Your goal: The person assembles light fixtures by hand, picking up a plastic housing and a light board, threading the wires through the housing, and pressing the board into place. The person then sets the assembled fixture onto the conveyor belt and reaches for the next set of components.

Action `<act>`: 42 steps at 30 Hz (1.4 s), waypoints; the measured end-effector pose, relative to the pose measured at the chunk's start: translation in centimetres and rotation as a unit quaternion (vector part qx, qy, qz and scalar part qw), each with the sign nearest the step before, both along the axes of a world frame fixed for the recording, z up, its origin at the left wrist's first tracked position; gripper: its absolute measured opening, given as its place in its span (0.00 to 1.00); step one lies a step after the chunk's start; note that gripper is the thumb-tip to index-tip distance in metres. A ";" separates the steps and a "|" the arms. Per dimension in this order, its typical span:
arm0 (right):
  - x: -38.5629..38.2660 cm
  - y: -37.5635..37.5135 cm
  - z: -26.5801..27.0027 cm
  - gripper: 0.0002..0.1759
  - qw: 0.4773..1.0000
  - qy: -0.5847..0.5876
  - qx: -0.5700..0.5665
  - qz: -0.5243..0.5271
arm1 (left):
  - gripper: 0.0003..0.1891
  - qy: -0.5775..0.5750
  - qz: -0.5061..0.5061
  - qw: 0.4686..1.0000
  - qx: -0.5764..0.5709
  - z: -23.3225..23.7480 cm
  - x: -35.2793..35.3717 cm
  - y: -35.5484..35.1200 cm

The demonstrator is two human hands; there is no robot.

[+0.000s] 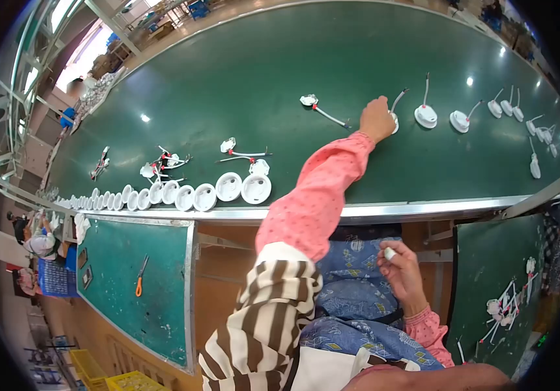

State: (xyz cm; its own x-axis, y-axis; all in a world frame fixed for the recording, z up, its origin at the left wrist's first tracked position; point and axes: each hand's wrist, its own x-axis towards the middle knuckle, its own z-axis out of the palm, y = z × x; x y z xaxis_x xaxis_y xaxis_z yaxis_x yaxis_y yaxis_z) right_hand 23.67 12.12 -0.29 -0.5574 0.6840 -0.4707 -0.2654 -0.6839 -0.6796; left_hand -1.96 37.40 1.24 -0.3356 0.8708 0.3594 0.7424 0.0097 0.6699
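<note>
Lamp piece (394,124): white and round with a grey cable, on the long green table (260,65), beyond its metal rim (384,210). My left hand (376,120) is at its left side, partly covering it; I cannot tell if the fingers are closed on it. Right hand (402,270): nearer me than the rim, over my lap, fingers curled, a small white piece (390,253) at the tips; pinched or worn, I cannot tell. Hands well apart.

Beyond the rim, right of my left hand: more cabled pieces (426,117), spaced out, cables mostly up. Left of it: one loose connector (308,100) with a red joint and cable. Along the rim, leftward: a row of white cups (256,189), close-set, with wired connectors (259,167) behind. Marks inside the cups too small to read.

Edges: green surface runs from my left hand to the far edge. Nearer than the rim, a gap for my legs between two side tables; scissors (140,283) on the left one, a wire pile (502,311) on the right.
</note>
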 end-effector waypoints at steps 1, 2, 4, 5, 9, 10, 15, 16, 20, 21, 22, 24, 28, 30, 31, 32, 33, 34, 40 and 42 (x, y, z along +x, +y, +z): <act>0.4 0.2 -0.3 0.11 1.000 -0.003 0.000 -0.013 | 0.16 0.039 -0.030 0.999 0.005 0.4 -1.4 -1.7; 0.6 0.3 -0.7 0.10 1.000 0.002 -0.008 -0.026 | 0.16 0.078 -0.062 0.995 0.011 1.9 -3.3 -4.5; 1.0 0.4 -0.9 0.11 1.000 0.000 -0.019 -0.023 | 0.14 0.141 0.010 0.989 -0.033 4.1 -7.9 -10.4; 1.1 0.4 -1.1 0.11 1.000 -0.001 -0.022 -0.021 | 0.13 0.197 0.079 0.976 -0.052 5.0 -10.9 -13.2; 0.0 -0.2 -1.4 0.10 0.999 -0.005 -0.044 0.015 | 0.20 0.225 0.335 0.891 -0.206 4.5 -23.8 -22.3; -0.6 -0.4 -1.4 0.10 0.999 -0.002 -0.045 0.022 | 0.23 0.222 0.356 0.874 -0.247 4.0 -25.6 -23.7; -4.3 -1.6 0.4 0.09 0.995 0.004 -0.036 0.090 | 0.26 0.141 0.372 0.881 -0.256 2.9 -27.2 -22.1; -4.8 -1.9 1.0 0.09 0.995 0.003 -0.028 0.097 | 0.27 0.119 0.358 0.897 -0.230 2.6 -27.0 -20.7; -4.7 -2.4 1.4 0.08 0.996 -0.011 -0.010 0.083 | 0.28 0.055 0.300 0.950 -0.068 1.4 -24.8 -15.1; -4.3 -2.2 1.3 0.08 0.997 -0.013 -0.006 0.072 | 0.26 0.039 0.269 0.962 -0.009 1.3 -24.1 -13.9; -3.8 -2.0 1.2 0.08 0.998 -0.014 -0.004 0.061 | 0.23 -0.097 0.207 0.972 0.051 2.7 -22.5 -13.3; -2.5 -1.3 1.1 0.08 0.999 -0.010 0.011 0.044 | 0.16 -0.283 0.079 0.948 0.125 7.2 -18.0 -12.8; -1.3 1.0 2.8 0.17 0.989 0.029 0.144 -0.011 | 0.13 -0.397 -0.171 0.898 0.084 14.5 -7.5 -17.9; -1.2 1.7 5.2 0.27 0.971 0.059 0.228 -0.041 | 0.13 -0.425 -0.263 0.866 0.017 13.2 -2.1 -21.6; -1.3 1.9 6.6 0.29 0.966 0.046 0.250 -0.046 | 0.14 -0.448 -0.304 0.840 -0.026 12.1 0.3 -23.3; -1.8 1.5 8.1 0.26 0.964 0.038 0.261 -0.044 | 0.14 -0.454 -0.299 0.837 -0.054 11.1 2.2 -25.3; -2.1 1.1 9.3 0.24 0.961 0.023 0.270 -0.050 | 0.15 -0.462 -0.301 0.829 -0.087 10.2 3.5 -27.2; -1.8 1.2 9.1 0.19 0.960 0.004 0.280 -0.021 | 0.15 -0.485 -0.266 0.825 -0.118 9.5 4.3 -28.4; -2.0 0.8 7.4 0.07 0.974 -0.027 0.223 0.025 | 0.19 -0.562 -0.216 0.783 -0.158 6.9 4.7 -32.9; -1.8 1.0 7.0 0.10 0.974 -0.024 0.225 0.025 | 0.18 -0.591 -0.233 0.742 -0.212 5.9 4.0 -33.9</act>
State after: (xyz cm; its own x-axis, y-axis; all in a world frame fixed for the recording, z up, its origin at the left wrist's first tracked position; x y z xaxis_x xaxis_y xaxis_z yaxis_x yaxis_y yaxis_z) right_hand 21.87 13.10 6.71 -0.5804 0.7992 -0.1563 -0.2000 -0.3260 -0.9240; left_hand 2.06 3.49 7.14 0.1743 0.9423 -0.2859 -0.3738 0.3319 0.8661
